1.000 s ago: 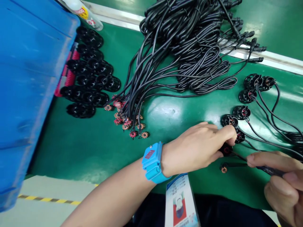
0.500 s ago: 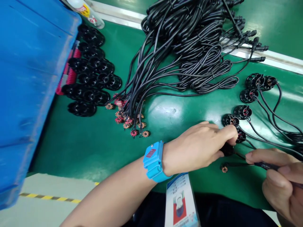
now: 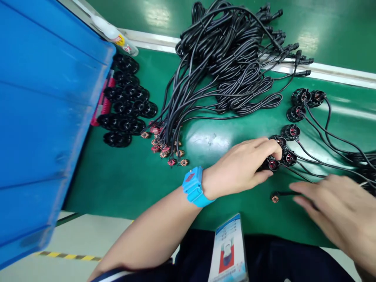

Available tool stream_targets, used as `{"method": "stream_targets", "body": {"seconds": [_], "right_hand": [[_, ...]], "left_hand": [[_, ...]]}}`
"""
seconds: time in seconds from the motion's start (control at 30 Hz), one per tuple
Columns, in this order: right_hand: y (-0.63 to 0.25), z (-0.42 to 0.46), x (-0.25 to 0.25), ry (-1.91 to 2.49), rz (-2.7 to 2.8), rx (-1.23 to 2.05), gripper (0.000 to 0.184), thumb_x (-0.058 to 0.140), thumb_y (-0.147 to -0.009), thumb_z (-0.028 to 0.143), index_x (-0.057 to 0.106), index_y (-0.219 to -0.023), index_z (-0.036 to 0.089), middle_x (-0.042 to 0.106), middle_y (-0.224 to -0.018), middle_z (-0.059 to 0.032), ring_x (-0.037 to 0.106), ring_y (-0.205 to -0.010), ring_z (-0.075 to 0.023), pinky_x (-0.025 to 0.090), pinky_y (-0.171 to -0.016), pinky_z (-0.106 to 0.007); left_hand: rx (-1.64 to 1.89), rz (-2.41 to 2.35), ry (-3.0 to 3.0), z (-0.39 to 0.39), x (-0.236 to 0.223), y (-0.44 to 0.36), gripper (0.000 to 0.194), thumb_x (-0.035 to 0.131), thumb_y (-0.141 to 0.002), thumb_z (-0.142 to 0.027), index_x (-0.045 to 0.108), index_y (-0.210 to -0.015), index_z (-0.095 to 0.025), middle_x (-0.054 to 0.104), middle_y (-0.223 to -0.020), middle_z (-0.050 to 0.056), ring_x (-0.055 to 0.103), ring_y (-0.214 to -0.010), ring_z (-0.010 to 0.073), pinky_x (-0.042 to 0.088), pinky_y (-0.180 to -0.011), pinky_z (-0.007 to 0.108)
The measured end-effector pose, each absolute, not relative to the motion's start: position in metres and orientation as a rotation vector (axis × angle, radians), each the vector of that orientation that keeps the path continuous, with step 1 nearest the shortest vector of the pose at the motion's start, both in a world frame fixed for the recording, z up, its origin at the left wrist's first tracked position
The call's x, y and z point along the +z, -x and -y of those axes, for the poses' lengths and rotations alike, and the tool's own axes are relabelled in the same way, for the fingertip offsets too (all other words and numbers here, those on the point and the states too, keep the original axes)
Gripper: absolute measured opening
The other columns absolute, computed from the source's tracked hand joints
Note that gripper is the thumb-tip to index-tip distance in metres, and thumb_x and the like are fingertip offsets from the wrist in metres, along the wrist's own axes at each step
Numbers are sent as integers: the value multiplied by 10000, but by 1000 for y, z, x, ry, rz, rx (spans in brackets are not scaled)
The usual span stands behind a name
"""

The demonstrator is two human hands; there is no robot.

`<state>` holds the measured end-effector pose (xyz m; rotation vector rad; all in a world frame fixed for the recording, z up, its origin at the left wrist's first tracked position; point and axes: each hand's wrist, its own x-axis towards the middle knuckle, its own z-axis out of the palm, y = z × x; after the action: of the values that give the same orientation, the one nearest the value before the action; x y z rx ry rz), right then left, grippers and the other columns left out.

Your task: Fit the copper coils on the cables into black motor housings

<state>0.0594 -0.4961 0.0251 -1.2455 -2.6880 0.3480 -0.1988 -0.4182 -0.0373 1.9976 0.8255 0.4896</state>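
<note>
My left forearm is bare, with a bright blue wrist strap (image 3: 194, 187) bearing a small red label. Just below the strap hangs a printed badge card (image 3: 229, 250), blue-edged with a red picture, over my dark navy clothing (image 3: 282, 262)

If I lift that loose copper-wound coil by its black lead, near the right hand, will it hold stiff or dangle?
Likely dangle: the coil is small and its black lead is thin, like the cables lying in loose loops nearby. Probably light. Being round, it may roll if pushed. The right hand hovers open over the lead.
</note>
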Motion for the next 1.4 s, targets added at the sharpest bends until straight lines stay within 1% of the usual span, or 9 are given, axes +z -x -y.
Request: {"method": "stream_targets", "body": {"seconds": [0.13, 0.27, 0.37, 0.47, 0.63, 0.9, 1.1, 1.17, 1.4], "right_hand": [[-43, 494, 1, 1114, 2858, 186, 182, 496, -1040, 134, 673, -1011, 162, 603, -770, -27, 546, -699, -189, 371, -726, -378], [-50, 492, 3, 1161, 2679, 248, 74, 567, -1021, 158, 633, -990, 173, 651, -883, -43, 567, -768, -183, 411, -771, -368], [-58, 494, 12, 1252, 2477, 303, 37, 630, -999, 167, 607, -1024, 182, 682, -952, -26, 584, -802, -159, 442, -805, -347], [-62, 496, 14, 1270, 2366, 285, 96, 671, -969, 138, 600, -1014, 186, 679, -896, -2, 565, -752, -137, 436, -763, -324], [-58, 494, 11, 1259, 2300, 247, 90, 657, -971, 122, 599, -996, 186, 676, -838, 10, 517, -664, -118, 419, -694, -322], [-51, 494, 9, 1325, 2128, 302, 165, 633, -970, 95, 590, -1068, 221, 679, -853, 20, 525, -594, -96, 465, -680, -297], [-42, 486, 9, 1297, 2097, 375, 226, 655, -1025, 316, 581, -1210, 210, 678, -852, 14, 510, -527, -75, 472, -578, -260], [-37, 482, 10, 1255, 2117, 359, 221, 636, -1041, 338, 596, -1209, 200, 683, -830, 16, 517, -530, -72, 487, -600, -253], [-33, 482, 9, 1158, 2061, 370, 199, 705, -978, 151, 702, -1174, 183, 690, -819, 6, 605, -692, -75, 500, -673, -238]], "left_hand": [[605, -942, -1987, 420, -35, 197, 258, 675, -897, -91, 532, -1076, -211, 624, -1126, 38, 619, -877, 156, 518, -786, 305], [737, -809, -1649, 424, -26, 194, 209, 721, -953, -287, 545, -1032, -206, 639, -1004, 24, 641, -849, 152, 535, -769, 299], [735, -606, -1287, 431, -22, 190, 78, 577, -1020, -220, 527, -1078, -204, 668, -1170, 91, 708, -1053, 187, 556, -878, 326], [644, -413, -999, 439, -23, 185, 166, 551, -985, -109, 508, -1108, -211, 641, -1315, 122, 713, -1160, 192, 551, -942, 329], [603, -360, -810, 448, -25, 176, 297, 685, -899, -11, 551, -1079, -206, 651, -1248, 80, 733, -1082, 138, 556, -905, 252], [684, -461, -664, 448, -26, 173, 181, 807, -881, -99, 653, -947, -169, 701, -1009, 27, 737, -892, 96, 589, -845, 204], [712, -515, -721, 447, -24, 176, 196, 834, -877, -157, 647, -934, -178, 710, -984, 15, 724, -855, 98, 593, -843, 221], [719, -519, -739, 447, -24, 176, 193, 834, -881, -174, 648, -934, -181, 710, -960, 11, 715, -838, 99, 592, -832, 224], [817, -528, -888, 447, -25, 176, 155, 811, -875, -126, 670, -916, -175, 699, -906, 13, 673, -778, 85, 569, -767, 197]]}}
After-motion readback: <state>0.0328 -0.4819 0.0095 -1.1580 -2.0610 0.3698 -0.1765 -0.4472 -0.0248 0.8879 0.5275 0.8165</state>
